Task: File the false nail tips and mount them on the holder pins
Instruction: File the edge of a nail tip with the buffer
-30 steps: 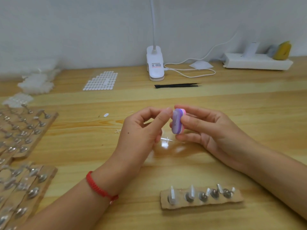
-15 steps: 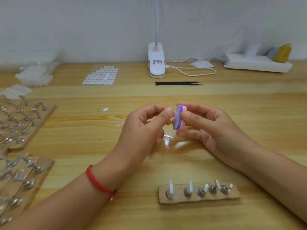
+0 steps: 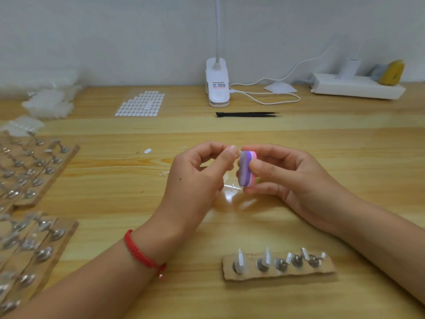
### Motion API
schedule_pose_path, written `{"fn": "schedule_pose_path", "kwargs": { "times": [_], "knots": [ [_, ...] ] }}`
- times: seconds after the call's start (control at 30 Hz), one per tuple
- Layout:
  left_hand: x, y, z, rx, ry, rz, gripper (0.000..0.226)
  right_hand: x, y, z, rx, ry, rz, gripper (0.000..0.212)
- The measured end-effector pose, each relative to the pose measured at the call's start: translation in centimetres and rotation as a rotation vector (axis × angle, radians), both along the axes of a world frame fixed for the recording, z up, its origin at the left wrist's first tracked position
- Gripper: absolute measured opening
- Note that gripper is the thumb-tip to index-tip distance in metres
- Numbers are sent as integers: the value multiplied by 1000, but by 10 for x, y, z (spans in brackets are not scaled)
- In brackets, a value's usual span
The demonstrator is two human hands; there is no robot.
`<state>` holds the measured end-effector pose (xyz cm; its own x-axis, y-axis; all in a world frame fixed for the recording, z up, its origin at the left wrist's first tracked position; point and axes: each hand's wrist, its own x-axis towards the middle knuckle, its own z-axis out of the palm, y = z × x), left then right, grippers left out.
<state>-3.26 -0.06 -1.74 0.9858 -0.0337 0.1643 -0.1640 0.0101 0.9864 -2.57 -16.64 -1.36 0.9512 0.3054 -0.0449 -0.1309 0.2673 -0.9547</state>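
Pinched nail tip (image 3: pixel 233 148) against buffer block (image 3: pixel 245 171)

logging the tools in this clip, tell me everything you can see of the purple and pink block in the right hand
The block is a small rounded oblong that looks like foam, layered in lilac, purple, pale and pink stripes. It stands nearly upright, held above the wooden table. The right hand grips it with the thumb across its middle and fingers over the top and under the bottom. Pinched fingertips of the left hand meet its lilac face near the top. What they hold is too small to tell.
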Motion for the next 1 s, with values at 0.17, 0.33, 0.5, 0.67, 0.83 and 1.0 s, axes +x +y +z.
{"fn": "schedule_pose_path", "kwargs": {
  "times": [0.17,0.33,0.5,0.67,0.83,1.0],
  "knots": [
    [-1,-1,-1,39,-5,-22,17,0,-1,0,31,12,-33,30],
    [-1,-1,0,41,-16,-4,17,1,0,-1,7,0,-32,32],
    [0,-1,0,17,-9,9,16,1,0,-1,18,3,-8,29],
    [-2,-3,1,34,-21,-4,17,2,-2,-1,40,12,-33,28],
    [-3,-3,2,63,-24,-21,18,3,-2,-1,50,20,-52,30],
    [-2,-1,3,50,-26,-6,18,1,0,-2,22,-10,-32,25]
  ]
}}
